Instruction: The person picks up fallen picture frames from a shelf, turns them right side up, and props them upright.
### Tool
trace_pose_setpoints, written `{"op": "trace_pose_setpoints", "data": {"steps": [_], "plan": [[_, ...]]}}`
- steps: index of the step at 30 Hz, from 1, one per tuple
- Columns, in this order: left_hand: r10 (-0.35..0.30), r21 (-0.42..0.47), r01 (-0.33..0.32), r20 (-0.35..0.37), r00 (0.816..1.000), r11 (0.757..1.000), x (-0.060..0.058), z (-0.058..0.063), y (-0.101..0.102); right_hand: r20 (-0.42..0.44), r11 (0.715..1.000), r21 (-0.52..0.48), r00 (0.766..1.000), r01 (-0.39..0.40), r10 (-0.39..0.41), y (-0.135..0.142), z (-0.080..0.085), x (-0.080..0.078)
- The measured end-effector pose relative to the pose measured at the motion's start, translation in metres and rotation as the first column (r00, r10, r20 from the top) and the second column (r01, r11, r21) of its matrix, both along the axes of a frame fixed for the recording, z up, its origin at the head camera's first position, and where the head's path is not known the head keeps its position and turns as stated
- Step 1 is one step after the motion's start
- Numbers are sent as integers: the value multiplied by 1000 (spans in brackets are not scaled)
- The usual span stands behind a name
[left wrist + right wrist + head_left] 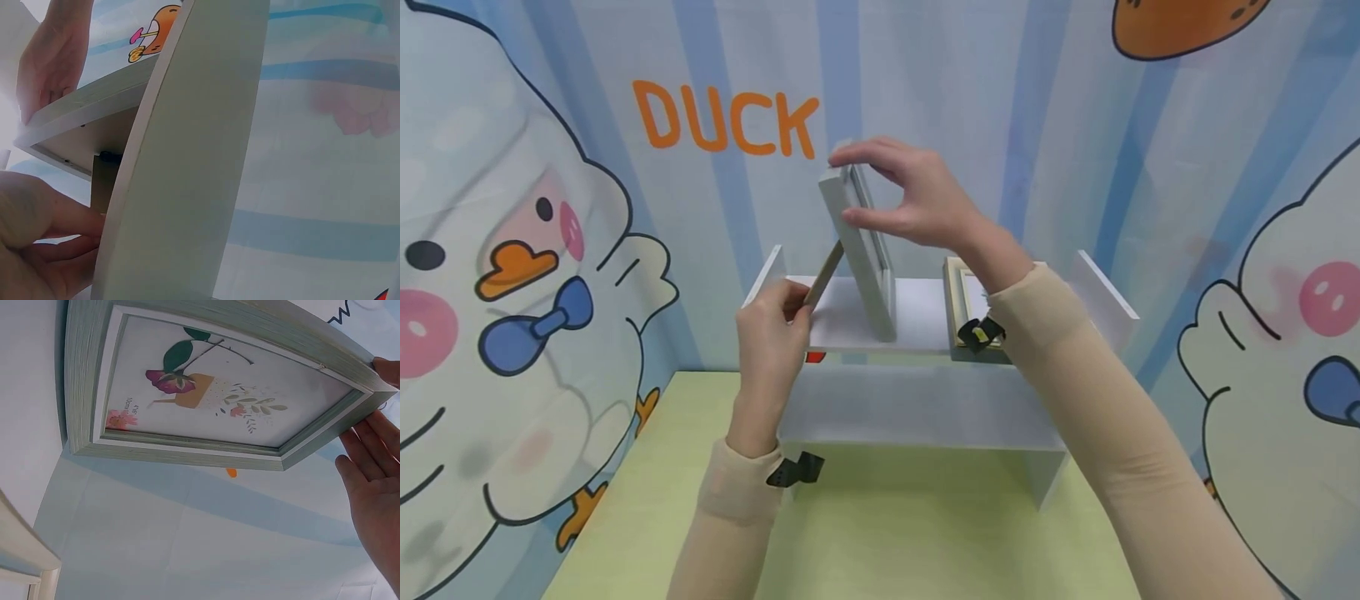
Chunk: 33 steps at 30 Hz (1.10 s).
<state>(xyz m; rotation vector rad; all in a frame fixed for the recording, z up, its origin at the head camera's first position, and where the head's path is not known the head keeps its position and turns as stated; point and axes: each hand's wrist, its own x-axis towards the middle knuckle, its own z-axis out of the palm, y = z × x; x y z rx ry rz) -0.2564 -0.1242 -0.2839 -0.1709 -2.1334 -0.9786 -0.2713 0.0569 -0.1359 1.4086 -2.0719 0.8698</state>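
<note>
A grey-green photo frame (860, 254) stands tilted on the upper board of a white shelf (917, 321). Inside it, the right wrist view shows a print of a rose and small flowers (187, 381). My right hand (917, 196) grips the frame's top edge, thumb on the near side and fingers over the top. Behind the frame, its support leg (825, 273) slants out to the left, and my left hand (772, 337) pinches the lower end. In the left wrist view the shelf's side panel (181, 156) hides part of the leg and the fingertips.
A second, cream-coloured photo frame (955, 308) is on the shelf's right part, partly behind my right forearm. The shelf has raised side panels (1105, 296) and a lower board (917, 404). It stands on a pale green table (910, 533) before a duck-print curtain (925, 83).
</note>
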Motion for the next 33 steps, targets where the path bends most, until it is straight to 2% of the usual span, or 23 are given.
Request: {"op": "trace_pose_setpoints", "data": {"steps": [5,10,19,33], "plan": [[3,8,-3,-22,1000,1000,0,-5,3,-32,999,37,999,15,-14,-2,0,0],[10,21,-9,-60,998,1000,-1,-7,2,-26,999,47,1000,16,-15,-3,1,0],[11,30,-10,-35,999,999,-2,-9,0,-12,999,47,1000,-6,6,-4,-1,-3],[-6,36,7,-45,999,999,-1,-8,-1,37,999,36,999,5,-6,-5,-1,-4]]}}
